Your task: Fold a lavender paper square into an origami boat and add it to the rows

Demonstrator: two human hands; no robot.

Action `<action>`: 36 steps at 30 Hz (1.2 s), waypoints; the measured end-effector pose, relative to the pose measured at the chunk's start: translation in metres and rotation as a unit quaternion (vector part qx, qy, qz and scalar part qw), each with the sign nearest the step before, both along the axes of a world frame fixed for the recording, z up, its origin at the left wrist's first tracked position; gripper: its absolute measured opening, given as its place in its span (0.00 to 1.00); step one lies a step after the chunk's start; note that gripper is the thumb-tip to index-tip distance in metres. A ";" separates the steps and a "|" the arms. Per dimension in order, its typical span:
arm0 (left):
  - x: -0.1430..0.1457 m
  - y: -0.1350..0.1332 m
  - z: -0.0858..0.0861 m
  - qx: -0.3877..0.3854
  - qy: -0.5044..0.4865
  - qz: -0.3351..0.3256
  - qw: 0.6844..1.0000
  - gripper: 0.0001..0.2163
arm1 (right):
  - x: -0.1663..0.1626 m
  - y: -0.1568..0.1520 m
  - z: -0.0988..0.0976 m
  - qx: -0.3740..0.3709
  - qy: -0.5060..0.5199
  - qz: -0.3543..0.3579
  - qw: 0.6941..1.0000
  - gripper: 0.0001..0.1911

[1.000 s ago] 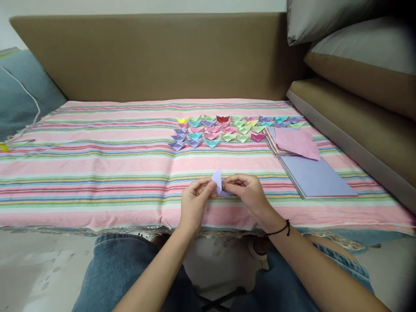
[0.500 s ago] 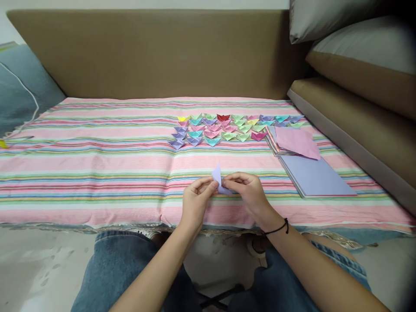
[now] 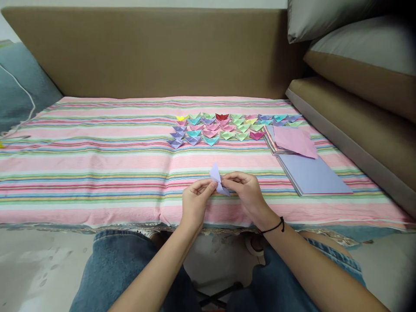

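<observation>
A small lavender folded paper (image 3: 215, 173) is held just above the striped cloth, between both hands. My left hand (image 3: 197, 198) pinches its left side between thumb and fingers. On its right side, my right hand (image 3: 247, 190) grips the paper with thumb and fingertips; a dark cord circles that wrist. One point of the paper stands up and another slants down to the right. Fingers cover its middle folds. Beyond the hands lie rows of folded paper boats (image 3: 211, 127) in purple, pink, green, blue, yellow and red.
To the right lie a stack of lavender paper (image 3: 316, 175) and a pile of smaller sheets topped with pink paper (image 3: 295, 141). Brown cushions (image 3: 357, 125) rise at the right edge, and a brown backrest (image 3: 152, 52) stands behind the striped cloth (image 3: 81, 162).
The lavender paper's lower point now slants further down, and its two points spread apart more. Both hands keep their grip, nearly in place. The whole view has shifted slightly.
</observation>
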State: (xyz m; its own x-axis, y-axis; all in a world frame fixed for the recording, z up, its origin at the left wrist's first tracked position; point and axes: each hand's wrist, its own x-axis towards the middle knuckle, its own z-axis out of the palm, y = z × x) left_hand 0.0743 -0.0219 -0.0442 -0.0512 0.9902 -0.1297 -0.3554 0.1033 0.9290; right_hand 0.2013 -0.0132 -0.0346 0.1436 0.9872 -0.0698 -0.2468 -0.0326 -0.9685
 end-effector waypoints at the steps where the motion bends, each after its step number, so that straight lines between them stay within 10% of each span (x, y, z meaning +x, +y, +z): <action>1: 0.001 -0.001 0.000 -0.006 -0.003 -0.006 1.000 0.09 | 0.000 0.000 0.000 0.002 0.005 -0.007 1.000 0.03; 29: -0.002 -0.001 -0.005 0.019 0.052 -0.054 0.997 0.08 | 0.003 0.000 -0.001 0.041 -0.092 0.010 0.995 0.06; 36: -0.016 0.001 0.002 0.091 0.167 -0.100 0.977 0.17 | 0.025 0.006 0.005 0.242 -0.389 0.076 0.886 0.07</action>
State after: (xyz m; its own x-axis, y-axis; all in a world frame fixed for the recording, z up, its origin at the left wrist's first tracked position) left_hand 0.0588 -0.0211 -0.0419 0.1368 0.9898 0.0395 -0.0199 -0.0371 0.9991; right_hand 0.2259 -0.0072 -0.0295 -0.1745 0.8869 0.4278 0.4738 0.4565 -0.7531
